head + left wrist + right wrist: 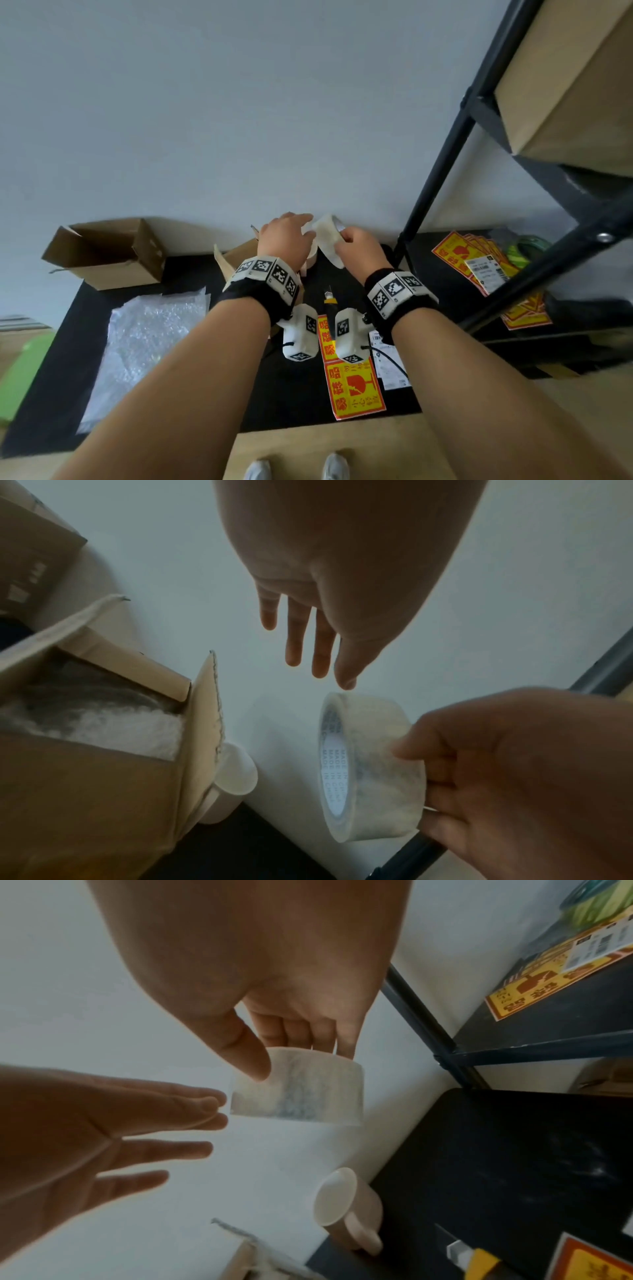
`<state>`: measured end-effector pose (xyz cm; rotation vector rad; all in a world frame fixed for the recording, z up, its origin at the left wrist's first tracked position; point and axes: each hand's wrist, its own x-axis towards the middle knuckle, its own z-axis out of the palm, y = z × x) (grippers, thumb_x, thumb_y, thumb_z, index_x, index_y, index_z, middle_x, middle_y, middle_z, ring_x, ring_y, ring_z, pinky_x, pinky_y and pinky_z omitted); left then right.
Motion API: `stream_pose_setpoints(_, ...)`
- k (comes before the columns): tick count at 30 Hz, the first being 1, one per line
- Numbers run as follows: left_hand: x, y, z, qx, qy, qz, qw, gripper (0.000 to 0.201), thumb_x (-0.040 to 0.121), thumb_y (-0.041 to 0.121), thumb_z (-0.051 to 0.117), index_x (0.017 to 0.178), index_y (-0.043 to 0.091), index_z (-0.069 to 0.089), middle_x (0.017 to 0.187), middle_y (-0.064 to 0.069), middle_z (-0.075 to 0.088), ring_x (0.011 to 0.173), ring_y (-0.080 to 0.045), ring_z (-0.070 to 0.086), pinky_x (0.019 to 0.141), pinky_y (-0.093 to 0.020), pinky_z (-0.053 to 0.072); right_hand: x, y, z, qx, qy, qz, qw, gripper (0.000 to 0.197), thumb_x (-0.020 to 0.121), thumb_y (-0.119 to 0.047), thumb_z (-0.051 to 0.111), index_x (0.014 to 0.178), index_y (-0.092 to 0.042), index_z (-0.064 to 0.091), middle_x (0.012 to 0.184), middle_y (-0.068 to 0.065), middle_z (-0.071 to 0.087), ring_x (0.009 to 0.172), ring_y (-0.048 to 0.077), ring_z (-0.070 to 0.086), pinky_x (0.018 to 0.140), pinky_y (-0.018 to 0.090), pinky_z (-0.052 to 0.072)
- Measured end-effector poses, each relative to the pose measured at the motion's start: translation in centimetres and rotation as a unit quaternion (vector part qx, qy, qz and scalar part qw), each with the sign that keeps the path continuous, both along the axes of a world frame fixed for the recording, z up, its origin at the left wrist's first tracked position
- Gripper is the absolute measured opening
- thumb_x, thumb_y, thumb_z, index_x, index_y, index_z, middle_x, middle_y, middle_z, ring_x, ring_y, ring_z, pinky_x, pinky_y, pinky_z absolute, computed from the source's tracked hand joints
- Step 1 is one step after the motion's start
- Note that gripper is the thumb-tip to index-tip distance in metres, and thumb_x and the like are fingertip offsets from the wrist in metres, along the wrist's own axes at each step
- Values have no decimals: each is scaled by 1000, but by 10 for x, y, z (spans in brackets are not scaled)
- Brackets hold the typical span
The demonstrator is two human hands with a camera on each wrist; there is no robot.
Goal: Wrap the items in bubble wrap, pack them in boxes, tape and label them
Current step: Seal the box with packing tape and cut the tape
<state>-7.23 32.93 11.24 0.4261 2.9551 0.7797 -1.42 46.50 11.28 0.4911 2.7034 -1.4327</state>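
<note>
Right hand pinches a translucent tape roll; flat-fingered left hand spreads beside it.

The black worktop carries bubble wrap at its left, an open box behind that, labels and a knife right of the wrap, and a mug.

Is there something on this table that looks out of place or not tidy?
Nothing is spilled or broken. One oddity: a utility knife lies on the mat with its blade out, just behind the wrists. The cup beside the open box is unwrapped.
</note>
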Motion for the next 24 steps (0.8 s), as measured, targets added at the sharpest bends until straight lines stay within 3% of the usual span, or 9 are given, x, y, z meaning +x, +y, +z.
stream_pose_setpoints(3,3,-14,2,42,-12,1,999,37,95,27,54,132,29,59,138,0,54,125,-20,50,105,-36,39,3,-16,7,-1,-3,0,1000,23,88,-6,48,69,-17,44,63,-6,42,57,15,40,54,29,32)
stream_pose_setpoints(6,4,-25,1,86,-20,9,996,27,93,23,57,117,27,68,130,1,59,116,-17,55,92,-28,43,7,-28,10,6,-19,1,1000,17,88,-6,49,72,-13,48,65,2,43,60,17,41,56,29,32)
stream_pose_setpoints(10,6,-35,4,116,-18,16,993,19,93,21,59,108,19,71,116,1,65,101,-13,58,79,-24,39,8,-39,9,13,-23,4,1000,15,87,-10,51,89,2,59,76,10,53,72,24,51,66,33,40)
stream_pose_setpoints(14,7,-44,5,155,-39,34,987,16,93,17,57,100,14,71,98,0,70,89,-15,62,74,-25,43,13,-51,5,10,-12,-4,1000,20,89,-15,53,98,-1,63,84,12,62,78,28,59,71,36,47)
stream_pose_setpoints(17,9,-50,5,148,-22,34,988,16,94,14,54,96,11,70,88,1,65,84,-18,61,72,-25,42,17,-60,-2,-7,-12,-8,1000,18,91,-18,55,104,-7,63,99,11,68,92,27,64,84,42,51)
stream_pose_setpoints(19,10,-53,4,114,5,17,993,18,96,13,52,97,9,70,93,-2,66,84,-17,59,73,-27,43,20,-63,-7,-5,-21,-11,1000,16,93,-18,54,105,-13,62,104,9,67,97,25,63,87,42,50)
stream_pose_setpoints(22,10,-55,0,49,34,-16,998,20,97,14,50,101,11,70,105,-6,67,102,-23,56,88,-34,46,24,-65,-10,23,-23,-12,999,17,95,-21,50,106,-13,60,102,10,66,94,26,63,84,43,51)
stream_pose_setpoints(24,9,-56,-4,19,44,-24,999,21,97,14,49,101,14,69,106,-4,67,107,-23,52,92,-35,43,26,-67,-10,48,-21,-9,999,19,97,-24,48,108,-13,59,99,10,65,90,25,63,81,42,52)
